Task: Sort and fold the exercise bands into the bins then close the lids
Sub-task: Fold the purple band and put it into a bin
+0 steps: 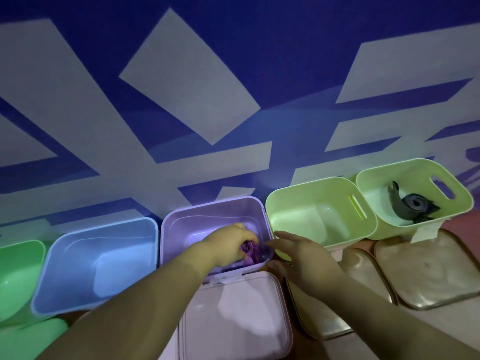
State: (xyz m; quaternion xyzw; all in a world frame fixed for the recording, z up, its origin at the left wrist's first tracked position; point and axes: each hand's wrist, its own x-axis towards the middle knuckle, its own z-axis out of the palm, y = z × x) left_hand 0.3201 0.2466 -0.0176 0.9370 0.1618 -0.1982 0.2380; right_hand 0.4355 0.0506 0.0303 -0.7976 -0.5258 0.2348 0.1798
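Left hand (231, 245) grips a purple band (250, 252) inside the purple bin (215, 211); right hand (304, 258), fingers straight, touches its right rim.

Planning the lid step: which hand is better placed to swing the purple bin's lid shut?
Right, probably. The right hand is open and free beside the purple bin, near the pink lid; the left hand is inside, gripping the purple band.

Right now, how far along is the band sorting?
Done: a rolled grey band sits in the far-right bin. In hand: the left hand holds a purple band inside the purple bin. Left: every visible lid, like the pink lid, lies open.
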